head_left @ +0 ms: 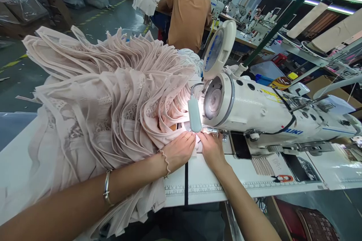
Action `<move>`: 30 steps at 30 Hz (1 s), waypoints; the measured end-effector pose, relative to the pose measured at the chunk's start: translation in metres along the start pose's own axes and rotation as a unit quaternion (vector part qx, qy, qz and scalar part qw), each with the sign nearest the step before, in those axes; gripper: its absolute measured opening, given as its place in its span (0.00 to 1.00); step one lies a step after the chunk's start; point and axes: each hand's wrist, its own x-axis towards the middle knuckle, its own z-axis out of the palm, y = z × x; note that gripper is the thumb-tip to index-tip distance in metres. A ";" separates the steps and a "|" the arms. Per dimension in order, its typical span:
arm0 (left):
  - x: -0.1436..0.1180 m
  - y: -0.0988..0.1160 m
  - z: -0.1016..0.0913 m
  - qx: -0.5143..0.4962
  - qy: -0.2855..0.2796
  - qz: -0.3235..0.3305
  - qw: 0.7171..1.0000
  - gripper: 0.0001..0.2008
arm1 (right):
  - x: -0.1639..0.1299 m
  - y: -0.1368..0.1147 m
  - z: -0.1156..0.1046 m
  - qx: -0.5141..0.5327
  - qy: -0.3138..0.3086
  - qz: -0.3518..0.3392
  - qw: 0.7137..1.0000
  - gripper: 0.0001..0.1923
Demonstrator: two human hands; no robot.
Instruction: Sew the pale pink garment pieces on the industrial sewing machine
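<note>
At the needle end of a white sewing machine (254, 99), my left hand (181, 150) presses its closed fingers on the edge of a pale pink fabric piece. Opposite it, my right hand (212, 151) pinches the same pale pink fabric piece (199, 146), thumb and fingertips close to the left ones. A small pale green lamp (194, 115) hangs over the fingertips and hides the needle area. To the left, a large heap of pale pink lace garment pieces (121, 98) lies in folds, strung together, spilling over the table's front edge.
A dark phone (240, 145) lies beside the machine base. Orange-handled thread snips (283, 178) and a second dark phone (295, 167) lie farther right. A printed ruler strip (203, 188) runs along the table's front edge. Ahead sits a co-worker in a brown shirt (186, 13).
</note>
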 end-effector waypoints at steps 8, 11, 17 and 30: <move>0.005 -0.003 -0.005 -0.032 -0.060 -0.017 0.998 0.20 | 0.003 -0.001 -0.002 -0.005 -0.028 0.021 0.999 0.28; 0.006 -0.004 -0.005 -0.050 -0.069 -0.027 0.996 0.19 | 0.005 -0.002 -0.003 0.014 -0.042 0.035 0.998 0.27; 0.007 -0.006 -0.005 -0.032 -0.063 -0.025 0.997 0.19 | 0.007 -0.005 -0.006 0.037 -0.050 0.044 0.997 0.24; 0.007 -0.009 -0.009 -0.007 -0.051 -0.015 0.999 0.21 | 0.006 -0.005 -0.001 0.059 -0.007 0.038 0.998 0.26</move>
